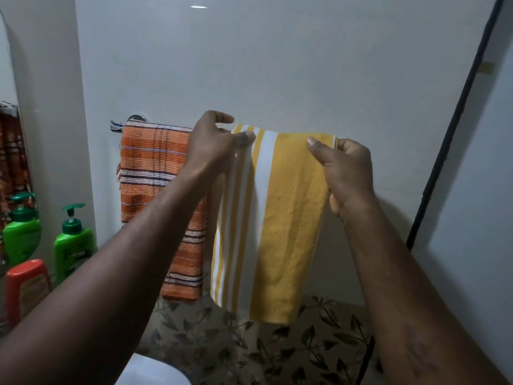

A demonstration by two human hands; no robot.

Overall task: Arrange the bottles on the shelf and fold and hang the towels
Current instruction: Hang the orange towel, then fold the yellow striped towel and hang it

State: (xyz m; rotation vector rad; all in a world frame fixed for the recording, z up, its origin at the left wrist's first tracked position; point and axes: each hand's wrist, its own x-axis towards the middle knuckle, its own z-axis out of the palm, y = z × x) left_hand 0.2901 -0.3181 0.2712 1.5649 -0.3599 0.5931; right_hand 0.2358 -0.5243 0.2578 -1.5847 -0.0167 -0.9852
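Two forearms (pixel 125 259) rise over a white rounded fixture (pixel 155 373) and leaf-patterned tiles (pixel 277 354) below the grip. The left hand (pixel 215 140) and right hand (pixel 344 168) each pinch a top corner of the yellow striped towel (pixel 280 223), which hangs folded between them against the glossy white wall (pixel 277 65). Left of the left hand, partly hidden by that forearm, hangs an orange striped towel (pixel 155 173); lower left stand a green pump bottle (pixel 73 243) and a red-capped bottle (pixel 26 287), and a black pipe (pixel 449 134) climbs right of the right hand.

The single head-worn camera is facing forward and slightly downward, near the white wall (pixel 305 65) and yellow towel (pixel 288 218).
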